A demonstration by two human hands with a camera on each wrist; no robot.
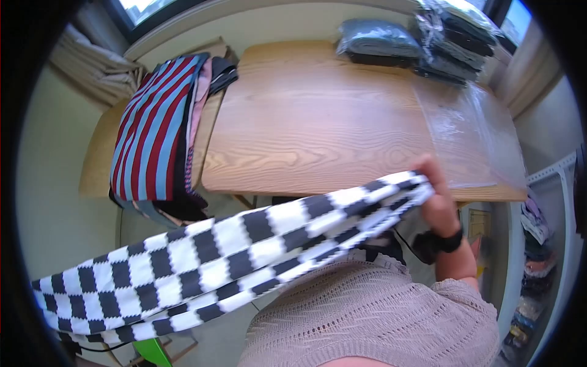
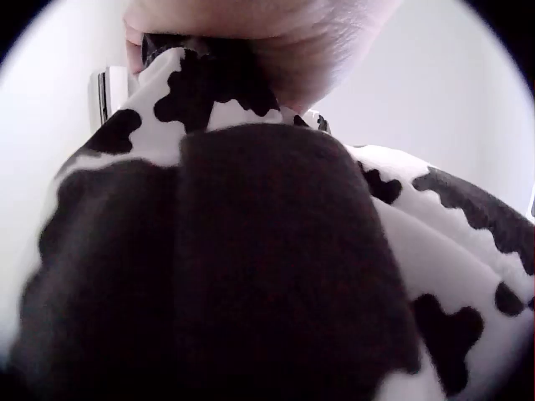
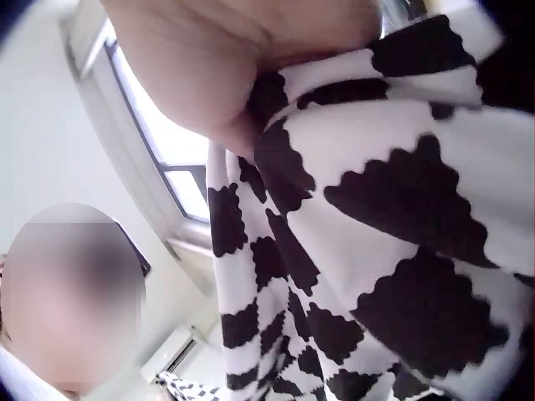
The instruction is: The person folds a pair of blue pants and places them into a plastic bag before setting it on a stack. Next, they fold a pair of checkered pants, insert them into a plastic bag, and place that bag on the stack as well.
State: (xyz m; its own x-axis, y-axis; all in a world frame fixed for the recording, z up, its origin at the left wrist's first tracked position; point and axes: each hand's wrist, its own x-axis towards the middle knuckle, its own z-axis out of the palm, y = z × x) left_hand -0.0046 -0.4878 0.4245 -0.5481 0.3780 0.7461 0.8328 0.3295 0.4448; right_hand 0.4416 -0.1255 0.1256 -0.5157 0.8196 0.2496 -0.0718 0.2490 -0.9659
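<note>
Gripping one end of a black-and-white checkered cloth (image 1: pixel 208 257), the right hand (image 1: pixel 439 208) is closed on its bunched edge, right of center in the head view; the left hand (image 2: pixel 284 42) clutches gathered cloth at the top of the left wrist view. The cloth stretches from there down to the lower left, in front of the wooden table (image 1: pixel 318 116). Striped fabric (image 1: pixel 153 134) lies at upper left, plastic-wrapped packages (image 1: pixel 455 43) at upper right.

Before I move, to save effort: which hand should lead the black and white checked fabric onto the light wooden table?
Probably your right hand: it grips the fabric near the table; your left hand isn't seen in the head view.
</note>
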